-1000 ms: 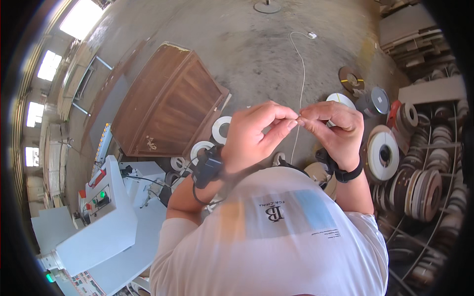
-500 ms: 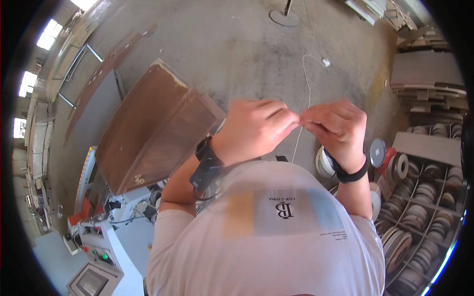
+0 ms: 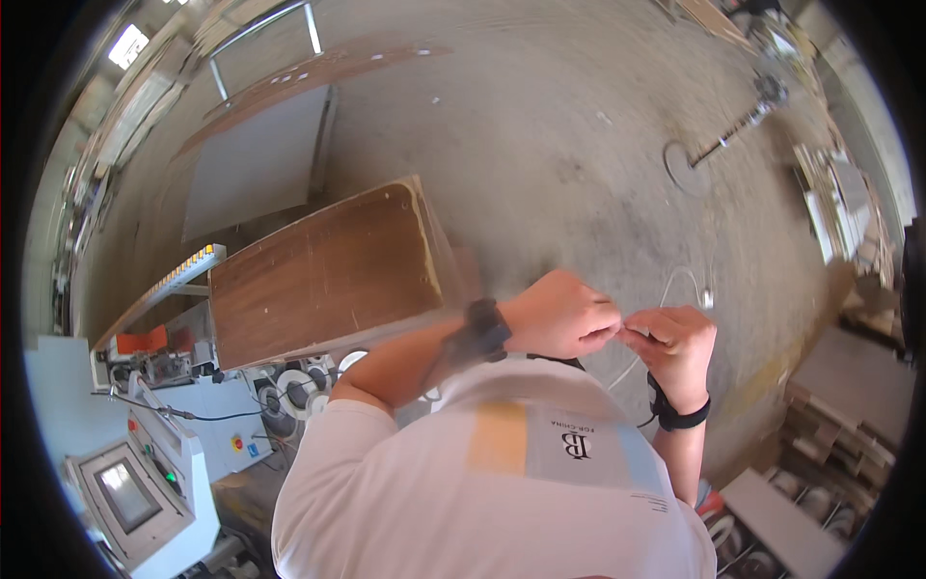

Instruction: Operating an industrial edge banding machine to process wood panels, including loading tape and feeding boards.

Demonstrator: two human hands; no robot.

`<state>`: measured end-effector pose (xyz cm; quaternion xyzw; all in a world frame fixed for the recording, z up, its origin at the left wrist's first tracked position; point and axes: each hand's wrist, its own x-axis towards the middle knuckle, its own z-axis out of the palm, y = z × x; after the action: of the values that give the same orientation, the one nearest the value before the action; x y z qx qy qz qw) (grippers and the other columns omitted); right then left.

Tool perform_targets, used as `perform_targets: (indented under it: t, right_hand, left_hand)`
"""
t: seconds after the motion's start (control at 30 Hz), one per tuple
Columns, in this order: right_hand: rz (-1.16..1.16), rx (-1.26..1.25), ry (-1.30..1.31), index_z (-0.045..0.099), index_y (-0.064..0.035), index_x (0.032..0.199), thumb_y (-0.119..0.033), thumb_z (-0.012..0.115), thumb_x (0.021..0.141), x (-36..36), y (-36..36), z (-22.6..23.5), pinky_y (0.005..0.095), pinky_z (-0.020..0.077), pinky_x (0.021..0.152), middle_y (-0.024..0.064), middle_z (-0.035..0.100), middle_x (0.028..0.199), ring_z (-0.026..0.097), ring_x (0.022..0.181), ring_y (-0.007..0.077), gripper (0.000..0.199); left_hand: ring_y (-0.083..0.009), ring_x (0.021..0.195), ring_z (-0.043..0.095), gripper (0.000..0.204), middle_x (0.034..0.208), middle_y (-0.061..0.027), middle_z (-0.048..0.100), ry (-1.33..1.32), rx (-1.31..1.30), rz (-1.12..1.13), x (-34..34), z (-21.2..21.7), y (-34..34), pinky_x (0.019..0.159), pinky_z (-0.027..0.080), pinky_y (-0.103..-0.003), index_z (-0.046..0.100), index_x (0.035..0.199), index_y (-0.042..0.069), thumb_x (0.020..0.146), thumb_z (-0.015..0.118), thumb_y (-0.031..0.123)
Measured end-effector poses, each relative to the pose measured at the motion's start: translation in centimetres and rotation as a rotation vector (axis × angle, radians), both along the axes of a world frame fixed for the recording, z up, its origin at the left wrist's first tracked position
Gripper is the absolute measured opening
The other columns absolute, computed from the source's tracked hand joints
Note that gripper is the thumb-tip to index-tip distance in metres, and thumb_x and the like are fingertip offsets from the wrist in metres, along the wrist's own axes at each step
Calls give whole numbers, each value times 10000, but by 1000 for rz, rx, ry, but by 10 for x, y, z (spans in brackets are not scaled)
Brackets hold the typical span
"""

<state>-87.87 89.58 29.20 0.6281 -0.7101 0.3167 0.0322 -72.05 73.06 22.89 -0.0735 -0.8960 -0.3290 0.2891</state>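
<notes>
My left hand [image 3: 564, 314] and my right hand [image 3: 677, 349] meet in front of my chest, fingertips almost touching. Thumb and fingers of each are pinched together. Whatever sits between them, if anything, is too small to make out. A dark watch-like device [image 3: 485, 326] is strapped round my left wrist, and a black band [image 3: 685, 417] circles the right one. Beyond my left forearm stands a brown wooden-topped table [image 3: 323, 280], the nearest large thing to that arm.
At the left is a pale blue machine with a control screen [image 3: 121, 494] and a roller rail [image 3: 178, 275]. White tape rolls [image 3: 297, 388] lie under the table. A white cable [image 3: 680, 272] crosses the floor. A round-based stand [image 3: 687, 166] and stacked boards [image 3: 854, 386] are at the right.
My view has swung left, so the table and machine show more fully and the floor stand sits farther right. My hands stay pinched together, now lower in the picture.
</notes>
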Motion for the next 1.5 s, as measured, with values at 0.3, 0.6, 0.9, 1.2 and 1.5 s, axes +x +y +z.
perform_targets:
  t: [0.3, 0.6, 0.9, 1.2, 1.5]
  right_hand:
    - [482, -27, 102, 747, -162, 745, -199, 956, 644, -137, -256, -15, 350, 474, 599, -8, 745, 720, 675, 625, 218, 235]
    - [980, 6, 68, 731, -184, 702, -267, 901, 696, -142, -496, -27, 334, 467, 599, -43, 735, 714, 666, 609, 180, 190]
    - [973, 128, 134, 751, -171, 694, -241, 898, 706, -125, -674, -25, 348, 478, 611, -32, 750, 722, 683, 622, 199, 163]
    - [1105, 66, 96, 755, -188, 710, -262, 904, 706, -72, -827, -41, 326, 453, 602, -49, 746, 721, 668, 604, 178, 166]
    - [1400, 19, -6, 755, -195, 721, -275, 905, 722, 10, -993, -74, 341, 464, 605, -53, 736, 727, 653, 608, 193, 170]
  left_hand:
    - [-317, 699, 700, 26, 820, -74, 727, -37, 185, 427, -80, -10, -169, 611, 544, -437, 731, 903, 114, 887, 750, 122]
    - [-384, 752, 638, 121, 833, -124, 680, -65, 406, 825, -60, -8, -294, 645, 524, -454, 752, 983, 103, 881, 806, 139]
    - [-351, 687, 655, 97, 814, -124, 710, 99, 588, 826, -53, -25, -467, 613, 521, -427, 785, 909, 97, 838, 779, 32]
    - [-383, 725, 656, 118, 801, -139, 694, -39, 618, 1008, -16, -35, -596, 654, 542, -453, 750, 868, 93, 787, 772, 175]
    - [-328, 684, 664, 140, 788, -168, 692, -39, 803, 1390, 38, -35, -694, 646, 541, -403, 744, 914, 52, 775, 745, 66]
